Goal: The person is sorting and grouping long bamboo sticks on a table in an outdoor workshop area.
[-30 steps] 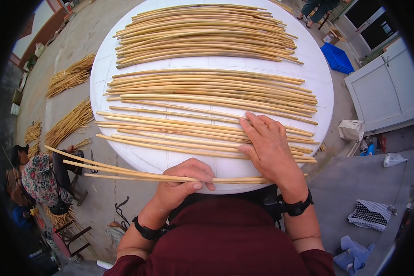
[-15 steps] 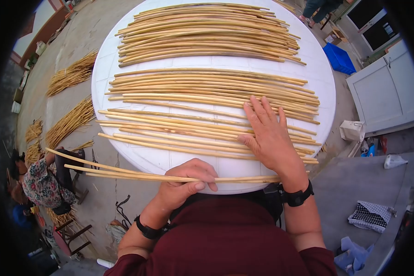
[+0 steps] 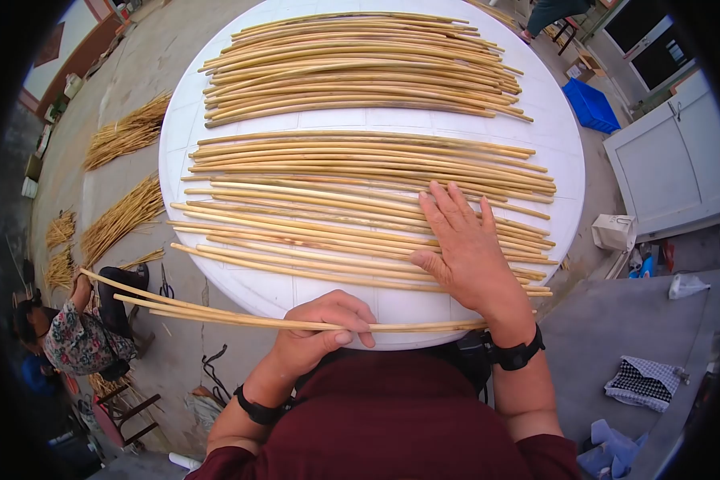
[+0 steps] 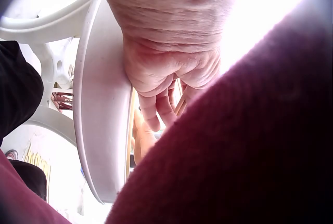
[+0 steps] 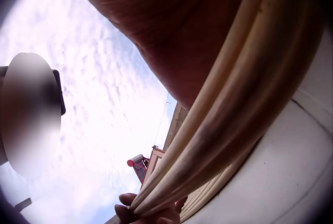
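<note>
Near the front edge of the round white table (image 3: pixel 564 160), my left hand (image 3: pixel 326 324) pinches three long, thin, peeled-looking sticks (image 3: pixel 240 318) between thumb and fingers. Their left ends fan out past the table, and their right ends pass under my right wrist. My right hand (image 3: pixel 466 252) lies palm down with straight, spread fingers across a loose row of similar sticks (image 3: pixel 312 232). In the right wrist view, the left hand's fingertips (image 5: pixel 151 213) close around the near sticks (image 5: pixel 208 125). The left wrist view shows the left hand (image 4: pixel 174 73) beside the table rim (image 4: pixel 91 94), its sticks mostly hidden.
A denser row of sticks (image 3: pixel 360 68) covers the table's far side. Bundles of thin stalks (image 3: pixel 124 216) lie on the ground at left, near a seated person (image 3: pixel 88 336). A blue crate (image 3: pixel 590 106) and a white cabinet (image 3: pixel 672 144) stand at right.
My right hand has slid away from me over the sticks and its fingers have straightened. The loose sticks between the two nearer rows now lie closer together. My left hand keeps its hold.
</note>
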`<state>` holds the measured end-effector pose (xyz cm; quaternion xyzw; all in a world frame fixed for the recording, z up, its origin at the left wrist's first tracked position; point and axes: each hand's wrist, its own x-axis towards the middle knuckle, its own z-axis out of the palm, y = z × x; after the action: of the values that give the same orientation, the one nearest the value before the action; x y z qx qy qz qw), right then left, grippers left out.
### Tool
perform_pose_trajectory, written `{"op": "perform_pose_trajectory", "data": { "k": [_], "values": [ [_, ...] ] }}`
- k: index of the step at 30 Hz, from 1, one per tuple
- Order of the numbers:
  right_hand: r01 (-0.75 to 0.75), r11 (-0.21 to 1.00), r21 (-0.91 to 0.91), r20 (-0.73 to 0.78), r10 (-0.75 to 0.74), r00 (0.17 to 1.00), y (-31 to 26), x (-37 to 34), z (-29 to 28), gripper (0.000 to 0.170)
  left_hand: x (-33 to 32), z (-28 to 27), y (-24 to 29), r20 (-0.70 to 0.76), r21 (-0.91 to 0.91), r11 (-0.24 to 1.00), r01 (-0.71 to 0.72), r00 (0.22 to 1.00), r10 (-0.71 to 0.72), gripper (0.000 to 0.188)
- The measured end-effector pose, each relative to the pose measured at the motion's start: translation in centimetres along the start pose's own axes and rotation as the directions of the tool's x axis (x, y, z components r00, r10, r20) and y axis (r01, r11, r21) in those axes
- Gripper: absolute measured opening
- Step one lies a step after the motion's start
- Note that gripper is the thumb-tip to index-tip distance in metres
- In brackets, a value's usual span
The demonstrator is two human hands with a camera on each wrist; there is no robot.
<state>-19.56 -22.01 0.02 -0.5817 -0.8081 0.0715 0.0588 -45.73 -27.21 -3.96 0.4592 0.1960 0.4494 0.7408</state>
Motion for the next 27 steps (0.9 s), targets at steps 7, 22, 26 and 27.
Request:
{"op": "perform_pose_trajectory", "data": {
  "k": [7,22,26,27],
  "values": [
    [0.082,0.994,0.069,0.034,-0.084,0.996,-0.6,-0.6,-0.4,0.069,0.0,-0.1,0.0,0.003,-0.008,1.000,-0.001,1.000,0.001,0.018],
    [-0.122,0.990,0.074,-0.298,0.139,0.945,4.0,2.4,0.7,0.007,0.8,0.5,-0.9,-0.149,-0.174,0.983,-0.050,0.989,0.024,0.027],
    [-0.113,0.987,0.113,-0.259,0.139,0.956,3.6,2.4,-1.1,0.008,0.8,1.3,-0.5,-0.286,-0.149,0.989,0.018,0.956,-0.060,0.026],
    [-0.128,0.981,0.148,-0.242,0.162,0.957,3.4,2.0,-1.8,0.008,0.9,1.4,-0.3,-0.294,-0.158,0.987,0.015,0.954,-0.062,0.025]
  ]
}}
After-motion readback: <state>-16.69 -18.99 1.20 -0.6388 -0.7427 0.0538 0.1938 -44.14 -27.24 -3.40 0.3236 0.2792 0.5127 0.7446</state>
